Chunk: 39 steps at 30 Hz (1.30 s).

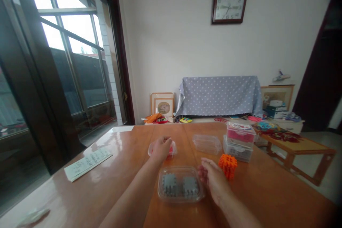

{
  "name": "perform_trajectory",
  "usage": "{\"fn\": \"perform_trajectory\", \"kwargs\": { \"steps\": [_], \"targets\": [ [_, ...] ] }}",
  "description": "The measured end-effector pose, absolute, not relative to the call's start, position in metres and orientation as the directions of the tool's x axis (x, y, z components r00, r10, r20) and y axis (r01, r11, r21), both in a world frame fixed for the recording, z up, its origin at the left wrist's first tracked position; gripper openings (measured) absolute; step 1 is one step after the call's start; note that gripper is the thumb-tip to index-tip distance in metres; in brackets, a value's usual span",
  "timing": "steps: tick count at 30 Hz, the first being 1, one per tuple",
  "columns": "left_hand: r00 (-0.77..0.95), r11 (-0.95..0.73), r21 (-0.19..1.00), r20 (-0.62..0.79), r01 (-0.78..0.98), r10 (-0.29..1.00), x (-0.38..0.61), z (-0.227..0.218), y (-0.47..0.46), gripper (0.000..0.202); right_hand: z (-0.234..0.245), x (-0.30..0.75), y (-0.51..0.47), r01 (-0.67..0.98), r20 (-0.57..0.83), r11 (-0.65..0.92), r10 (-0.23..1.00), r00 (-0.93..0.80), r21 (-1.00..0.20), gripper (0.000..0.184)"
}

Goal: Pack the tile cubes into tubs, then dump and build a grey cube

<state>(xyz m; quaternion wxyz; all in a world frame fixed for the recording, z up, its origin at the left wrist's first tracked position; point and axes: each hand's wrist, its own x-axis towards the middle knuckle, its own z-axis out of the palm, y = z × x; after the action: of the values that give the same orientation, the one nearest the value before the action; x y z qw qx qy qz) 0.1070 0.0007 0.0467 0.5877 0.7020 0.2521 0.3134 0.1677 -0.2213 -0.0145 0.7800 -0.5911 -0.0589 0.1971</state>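
Observation:
My left hand (160, 149) reaches over a small clear tub (173, 148) with red pieces inside. Its fingers are drawn together above the tub, and anything in them is too small to make out. Close to the right side of a clear plastic box (181, 199) is my right hand (213, 178), its fingers curled in; whether they touch the box or hold something is unclear. Inside that box lie two stacks of grey notched pieces (169, 184). An orange block of interlocked pieces (228, 166) stands just right of my right hand.
Behind are an empty-looking clear tray (207, 144) and two stacked plastic boxes (239, 140), the upper one with pink contents. Papers with handwriting (88, 164) lie on the left of the wooden table (128, 149). A low wooden bench (296, 146) stands at the right.

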Motion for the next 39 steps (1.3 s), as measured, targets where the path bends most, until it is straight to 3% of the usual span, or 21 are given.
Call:
{"fn": "perform_trajectory", "kwargs": {
  "steps": [6,9,15,20,25,39],
  "targets": [
    [0.809,-0.507,0.844,0.172,0.173,0.563,0.201,0.041,-0.019,0.016,-0.025,0.189,-0.211,-0.226,-0.124,0.242,0.375,0.919,-0.944,0.027],
    [0.880,-0.698,0.688,0.189,0.199,0.436,0.229,0.035,-0.031,0.014,-0.038,0.198,-0.214,-0.194,-0.115,0.215,0.334,0.936,-0.957,0.029],
    [0.974,-0.946,0.320,0.192,0.055,0.122,0.256,0.026,-0.061,0.027,-0.044,0.205,-0.213,-0.209,-0.125,0.198,0.368,0.921,-0.958,0.026],
    [0.985,-0.995,0.101,0.170,-0.012,0.005,0.271,0.021,-0.072,0.031,-0.039,0.205,-0.213,-0.189,-0.103,0.217,0.356,0.929,-0.958,0.020],
    [0.983,-0.999,-0.029,0.179,-0.027,-0.031,0.276,0.021,-0.075,0.023,-0.034,0.204,-0.215,-0.178,-0.095,0.201,0.368,0.925,-0.963,0.023],
    [0.938,-0.988,-0.153,0.342,-0.002,-0.055,0.196,0.075,-0.067,0.019,-0.035,0.200,-0.218,-0.168,-0.095,0.174,0.368,0.925,-0.970,0.027]
  ]
}}
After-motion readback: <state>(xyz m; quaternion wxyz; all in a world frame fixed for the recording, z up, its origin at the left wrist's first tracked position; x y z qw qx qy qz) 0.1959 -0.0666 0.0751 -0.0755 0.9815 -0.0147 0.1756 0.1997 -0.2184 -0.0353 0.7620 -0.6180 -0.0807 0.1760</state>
